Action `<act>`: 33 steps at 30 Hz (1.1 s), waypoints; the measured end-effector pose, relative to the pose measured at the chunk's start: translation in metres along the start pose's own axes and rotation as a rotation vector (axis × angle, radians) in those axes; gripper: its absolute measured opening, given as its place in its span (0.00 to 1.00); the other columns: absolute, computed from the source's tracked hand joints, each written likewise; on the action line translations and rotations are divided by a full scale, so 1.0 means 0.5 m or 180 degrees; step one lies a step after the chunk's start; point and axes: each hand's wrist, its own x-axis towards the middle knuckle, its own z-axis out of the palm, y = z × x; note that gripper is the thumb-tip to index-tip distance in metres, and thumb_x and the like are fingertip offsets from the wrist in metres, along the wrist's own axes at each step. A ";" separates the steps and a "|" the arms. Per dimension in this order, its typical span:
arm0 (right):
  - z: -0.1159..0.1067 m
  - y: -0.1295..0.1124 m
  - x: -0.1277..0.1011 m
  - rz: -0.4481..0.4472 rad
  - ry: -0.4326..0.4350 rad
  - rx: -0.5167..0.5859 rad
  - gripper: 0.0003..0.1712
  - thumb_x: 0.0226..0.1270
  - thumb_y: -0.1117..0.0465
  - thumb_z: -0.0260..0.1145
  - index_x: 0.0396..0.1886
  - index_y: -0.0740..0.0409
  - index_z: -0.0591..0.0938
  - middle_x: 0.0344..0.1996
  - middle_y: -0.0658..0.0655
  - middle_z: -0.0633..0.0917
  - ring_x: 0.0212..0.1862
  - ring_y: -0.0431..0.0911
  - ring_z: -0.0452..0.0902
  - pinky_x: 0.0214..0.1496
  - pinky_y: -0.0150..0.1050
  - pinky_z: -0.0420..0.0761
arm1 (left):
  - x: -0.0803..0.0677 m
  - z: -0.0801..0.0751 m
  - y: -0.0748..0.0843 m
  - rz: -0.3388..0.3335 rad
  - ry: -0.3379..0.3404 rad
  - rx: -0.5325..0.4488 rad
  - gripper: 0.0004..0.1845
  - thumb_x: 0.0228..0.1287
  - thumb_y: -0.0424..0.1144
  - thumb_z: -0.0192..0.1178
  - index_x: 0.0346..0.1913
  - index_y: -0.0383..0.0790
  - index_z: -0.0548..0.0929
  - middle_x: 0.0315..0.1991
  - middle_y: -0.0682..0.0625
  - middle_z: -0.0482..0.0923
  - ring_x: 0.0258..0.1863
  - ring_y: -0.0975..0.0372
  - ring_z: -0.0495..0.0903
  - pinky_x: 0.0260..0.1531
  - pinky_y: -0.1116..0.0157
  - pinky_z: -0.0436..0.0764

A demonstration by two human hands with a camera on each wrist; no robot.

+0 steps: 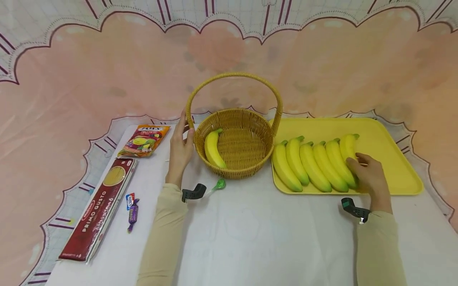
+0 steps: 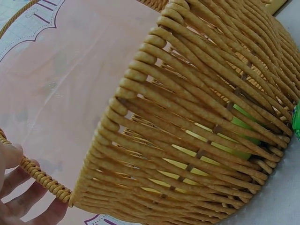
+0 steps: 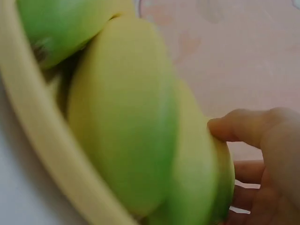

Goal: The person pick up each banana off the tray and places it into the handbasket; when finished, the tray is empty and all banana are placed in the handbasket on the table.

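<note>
Left hand (image 1: pixel 180 149) holds the basket (image 1: pixel 250 169) handle at its left side. One banana (image 1: pixel 213 149) lies in the basket. Right hand (image 1: pixel 368 176) grips the end banana (image 1: pixel 348 147) on the yellow tray (image 1: pixel 393 151), right of the basket.

White tabletop (image 1: pixel 250 238) over pink patterned cloth (image 1: pixel 107 79); red Primo Gusto spaghetti pack (image 1: pixel 98 210) at left edge; fruit candy bag (image 1: pixel 144 140) beyond it; two small wrapped candies (image 1: pixel 132 210) beside pack; green lollipop (image 1: pixel 219 184) just before the wicker.
</note>
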 end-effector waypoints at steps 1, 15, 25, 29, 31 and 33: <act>-0.002 -0.002 -0.004 -0.0012 -0.0010 0.0005 0.47 0.68 0.35 0.45 0.74 0.63 0.50 0.69 0.75 0.56 0.66 0.69 0.54 0.64 0.66 0.62 | -0.002 0.000 -0.001 -0.0010 -0.0004 0.0003 0.30 0.73 0.45 0.45 0.75 0.58 0.51 0.64 0.42 0.67 0.60 0.49 0.72 0.51 0.49 0.80; -0.010 -0.094 -0.040 -0.0528 -0.0613 -0.0375 0.45 0.71 0.37 0.43 0.74 0.64 0.50 0.70 0.74 0.54 0.66 0.70 0.55 0.63 0.68 0.63 | -0.001 0.002 -0.002 0.0020 0.0020 -0.0038 0.30 0.74 0.43 0.45 0.75 0.56 0.51 0.64 0.41 0.67 0.59 0.48 0.72 0.53 0.48 0.79; -0.005 -0.146 -0.089 -0.1117 -0.0841 -0.0733 0.36 0.73 0.43 0.49 0.70 0.63 0.61 0.64 0.70 0.67 0.62 0.64 0.63 0.56 0.62 0.71 | -0.001 0.002 -0.002 -0.0021 -0.0042 -0.0028 0.30 0.74 0.43 0.45 0.75 0.56 0.50 0.65 0.42 0.66 0.60 0.49 0.71 0.54 0.49 0.78; 0.002 -0.160 -0.106 -0.1436 -0.0970 -0.0732 0.33 0.73 0.49 0.51 0.69 0.65 0.62 0.64 0.69 0.68 0.60 0.62 0.66 0.58 0.64 0.69 | -0.003 0.004 -0.001 -0.0021 -0.0070 -0.0034 0.30 0.74 0.43 0.44 0.75 0.56 0.49 0.66 0.42 0.66 0.60 0.49 0.71 0.55 0.48 0.77; 0.008 -0.168 -0.111 -0.1567 -0.1066 -0.0738 0.32 0.73 0.50 0.53 0.69 0.64 0.64 0.63 0.67 0.70 0.59 0.60 0.68 0.58 0.63 0.70 | -0.003 0.003 0.000 -0.0025 -0.0058 -0.0051 0.30 0.74 0.44 0.44 0.75 0.57 0.50 0.66 0.42 0.65 0.60 0.49 0.71 0.55 0.49 0.78; 0.016 -0.177 -0.113 -0.1667 -0.1147 -0.0772 0.31 0.72 0.50 0.54 0.68 0.62 0.66 0.62 0.65 0.72 0.58 0.58 0.70 0.58 0.61 0.71 | -0.003 0.003 0.000 -0.0038 -0.0027 -0.0060 0.29 0.74 0.44 0.44 0.75 0.59 0.50 0.66 0.43 0.66 0.61 0.50 0.71 0.55 0.50 0.78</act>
